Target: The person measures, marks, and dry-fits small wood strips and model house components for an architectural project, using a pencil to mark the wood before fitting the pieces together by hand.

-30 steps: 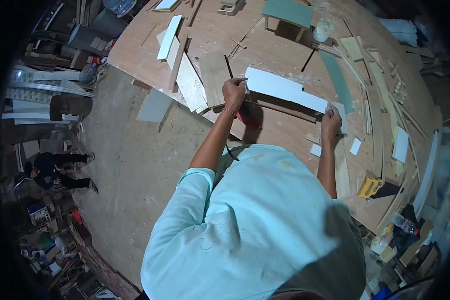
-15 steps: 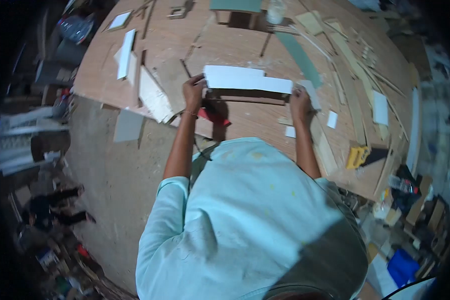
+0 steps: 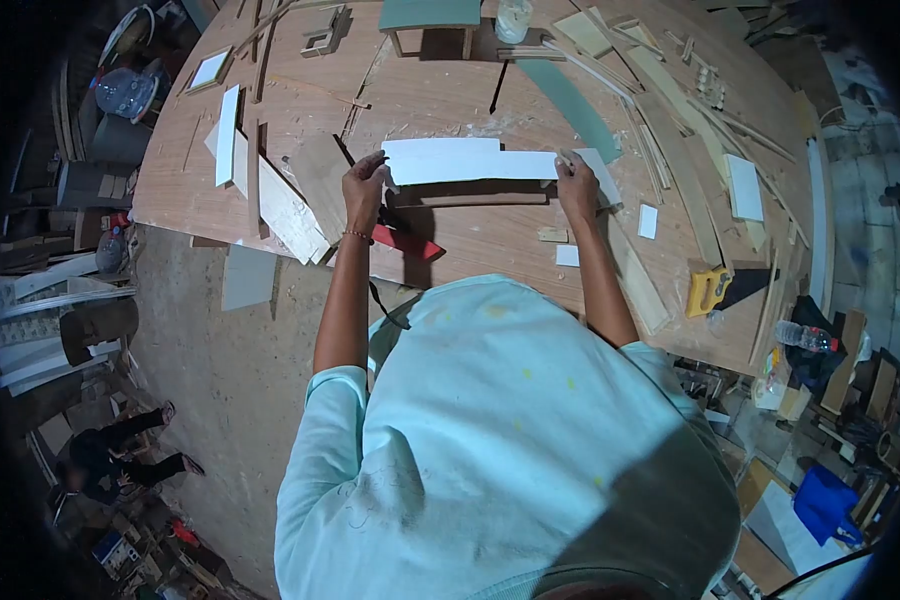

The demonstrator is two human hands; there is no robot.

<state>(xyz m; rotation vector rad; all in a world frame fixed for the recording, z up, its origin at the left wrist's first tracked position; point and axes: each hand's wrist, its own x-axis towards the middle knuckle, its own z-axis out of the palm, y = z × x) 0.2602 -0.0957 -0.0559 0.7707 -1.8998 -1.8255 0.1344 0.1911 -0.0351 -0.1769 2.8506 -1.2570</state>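
A long white strip (image 3: pixel 460 165) with a stepped far edge spans the space between my hands, raised off the workbench with its shadow beneath. My left hand (image 3: pixel 366 188) pinches the strip's left end. Fingers of my right hand (image 3: pixel 576 186) are closed on its right end. Just in front of the strip lies a thin wooden stick (image 3: pixel 470 199). Close to my left wrist is a red triangular piece (image 3: pixel 410 243). By my right forearm are a small white rectangle (image 3: pixel 567 255) and a small wood block (image 3: pixel 552 235).
The wooden workbench (image 3: pixel 300 95) carries a yellow-handled saw (image 3: pixel 710 290) at right, a green strip (image 3: pixel 570 108), a small green-topped stand (image 3: pixel 430 14), a plastic jar (image 3: pixel 513 20) and several wood offcuts. Another person (image 3: pixel 110 455) is at lower left among scrap.
The white strip has turned slightly more level, and the dark gap below it has narrowed. The camera view has shifted a little; both hands keep their grip.
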